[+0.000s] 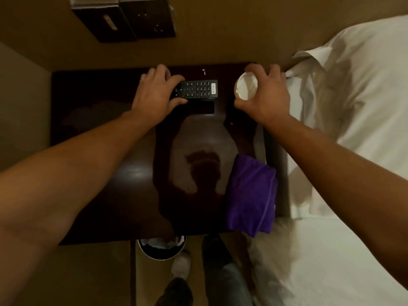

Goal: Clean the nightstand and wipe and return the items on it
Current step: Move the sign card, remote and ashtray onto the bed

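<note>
I see dark glossy nightstand (99, 133); black remote (198, 89) flat at back, round white ashtray (246, 86) tilted beside it, folded purple cloth (251, 195) on front right edge.

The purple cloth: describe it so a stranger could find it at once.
Start at the dark nightstand beside the white bed. On its near corner next to the bed lies the purple cloth, folded and overhanging the front edge. It is the only coloured, soft item there.

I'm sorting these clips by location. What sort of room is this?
Most likely a hotel bedroom. A dark nightstand stands against the wall beside a bed with white linen, a switch and socket panel is set in the wall above it, and a TV remote lies on it.
</note>
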Demonstrator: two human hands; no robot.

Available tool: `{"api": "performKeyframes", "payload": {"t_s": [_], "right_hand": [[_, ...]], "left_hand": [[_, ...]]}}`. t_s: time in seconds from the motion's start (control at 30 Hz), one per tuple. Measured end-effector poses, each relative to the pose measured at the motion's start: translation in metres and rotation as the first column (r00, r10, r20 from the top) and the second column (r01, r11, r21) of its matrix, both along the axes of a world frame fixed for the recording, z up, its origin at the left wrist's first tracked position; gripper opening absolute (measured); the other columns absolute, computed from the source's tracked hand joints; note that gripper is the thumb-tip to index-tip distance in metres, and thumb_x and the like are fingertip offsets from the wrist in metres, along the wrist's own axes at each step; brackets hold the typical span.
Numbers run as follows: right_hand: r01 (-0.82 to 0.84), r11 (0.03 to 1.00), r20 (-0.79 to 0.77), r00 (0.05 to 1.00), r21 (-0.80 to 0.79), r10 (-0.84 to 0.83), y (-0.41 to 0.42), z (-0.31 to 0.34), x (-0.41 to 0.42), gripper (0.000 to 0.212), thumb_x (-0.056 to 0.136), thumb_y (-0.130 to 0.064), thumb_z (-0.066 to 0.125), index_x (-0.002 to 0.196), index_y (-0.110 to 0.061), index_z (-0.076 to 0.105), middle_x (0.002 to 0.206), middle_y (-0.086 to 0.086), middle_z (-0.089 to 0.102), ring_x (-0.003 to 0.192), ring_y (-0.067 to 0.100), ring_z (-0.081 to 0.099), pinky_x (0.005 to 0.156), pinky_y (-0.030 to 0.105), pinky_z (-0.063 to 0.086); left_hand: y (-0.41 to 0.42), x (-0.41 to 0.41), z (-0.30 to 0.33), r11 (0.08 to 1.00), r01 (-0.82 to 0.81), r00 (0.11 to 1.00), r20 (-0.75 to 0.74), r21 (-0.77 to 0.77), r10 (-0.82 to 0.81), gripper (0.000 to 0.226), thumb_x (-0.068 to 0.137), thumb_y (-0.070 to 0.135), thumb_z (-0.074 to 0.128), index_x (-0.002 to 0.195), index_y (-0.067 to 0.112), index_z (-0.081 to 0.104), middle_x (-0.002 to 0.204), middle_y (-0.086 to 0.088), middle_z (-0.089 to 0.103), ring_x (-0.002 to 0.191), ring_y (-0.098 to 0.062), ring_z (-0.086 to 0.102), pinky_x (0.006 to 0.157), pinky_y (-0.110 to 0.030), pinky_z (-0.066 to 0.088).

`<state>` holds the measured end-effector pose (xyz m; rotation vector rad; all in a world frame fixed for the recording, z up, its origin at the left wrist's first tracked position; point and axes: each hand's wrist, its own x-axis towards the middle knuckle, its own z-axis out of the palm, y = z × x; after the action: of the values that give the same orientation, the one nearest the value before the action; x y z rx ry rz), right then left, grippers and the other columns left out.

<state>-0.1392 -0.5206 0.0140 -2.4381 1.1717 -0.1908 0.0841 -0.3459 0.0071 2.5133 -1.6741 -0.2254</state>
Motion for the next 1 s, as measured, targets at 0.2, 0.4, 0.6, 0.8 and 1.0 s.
{"api": "performKeyframes", "payload": {"t_s": [0.2, 0.4, 0.6, 0.8, 1.0], "right_hand": [[0.053, 0.998, 0.003, 0.999, -0.02, -0.053, 0.043, 0.031, -0.049, 0.078, 0.068, -0.048, 0.081, 0.138, -0.033, 0.051, 0.136, 0.011, 0.047, 0.126, 0.036, 0.046, 0.09, 0.044, 0.049], [0.118, 0.99, 0.025, 0.993, -0.075, -0.116, 0.098, 0.054, -0.101, 0.076, 0.066, -0.053, 0.078, 0.135, -0.034, 0.052, 0.131, 0.01, 0.05, 0.123, 0.036, 0.05, 0.086, 0.043, 0.05], [0.237, 0.968, 0.074, 0.97, -0.083, -0.231, 0.16, 0.083, -0.168, 0.074, 0.067, -0.051, 0.079, 0.134, -0.035, 0.053, 0.132, 0.009, 0.05, 0.124, 0.033, 0.05, 0.081, 0.037, 0.048], [0.381, 0.921, 0.065, 0.924, -0.082, -0.376, 0.211, 0.097, -0.252, 0.077, 0.066, -0.063, 0.067, 0.137, -0.038, 0.051, 0.135, 0.007, 0.051, 0.125, 0.03, 0.049, 0.081, 0.035, 0.045], [0.514, 0.854, -0.032, 0.855, -0.081, -0.518, 0.264, 0.088, -0.363, 0.076, 0.067, -0.05, 0.078, 0.137, -0.038, 0.051, 0.133, 0.004, 0.05, 0.122, 0.028, 0.048, 0.076, 0.034, 0.045]], "left_hand": [[0.029, -0.035, 0.029, 0.998, 0.059, 0.997, -0.05, -0.035, -0.061, 0.057, 0.091, 0.046, 0.067, 0.139, 0.018, 0.054, 0.122, -0.016, 0.051, 0.111, -0.034, 0.05, 0.096, -0.05, 0.042], [0.072, -0.087, 0.054, 0.979, 0.195, 0.98, -0.026, -0.063, -0.197, 0.06, 0.09, 0.05, 0.066, 0.14, 0.019, 0.053, 0.12, -0.014, 0.051, 0.107, -0.032, 0.051, 0.092, -0.048, 0.045], [0.115, -0.141, 0.078, 0.954, 0.283, 0.959, 0.008, -0.095, -0.283, 0.059, 0.088, 0.053, 0.065, 0.138, 0.023, 0.051, 0.118, -0.011, 0.051, 0.105, -0.029, 0.052, 0.09, -0.045, 0.047], [0.136, -0.209, 0.084, 0.913, 0.39, 0.92, 0.008, -0.117, -0.392, 0.06, 0.087, 0.059, 0.056, 0.138, 0.027, 0.051, 0.116, -0.008, 0.05, 0.102, -0.027, 0.051, 0.086, -0.043, 0.047], [0.131, -0.3, 0.088, 0.84, 0.529, 0.844, -0.02, -0.124, -0.535, 0.06, 0.085, 0.05, 0.07, 0.135, 0.02, 0.058, 0.114, -0.015, 0.054, 0.099, -0.034, 0.052, 0.085, -0.047, 0.046]]}}
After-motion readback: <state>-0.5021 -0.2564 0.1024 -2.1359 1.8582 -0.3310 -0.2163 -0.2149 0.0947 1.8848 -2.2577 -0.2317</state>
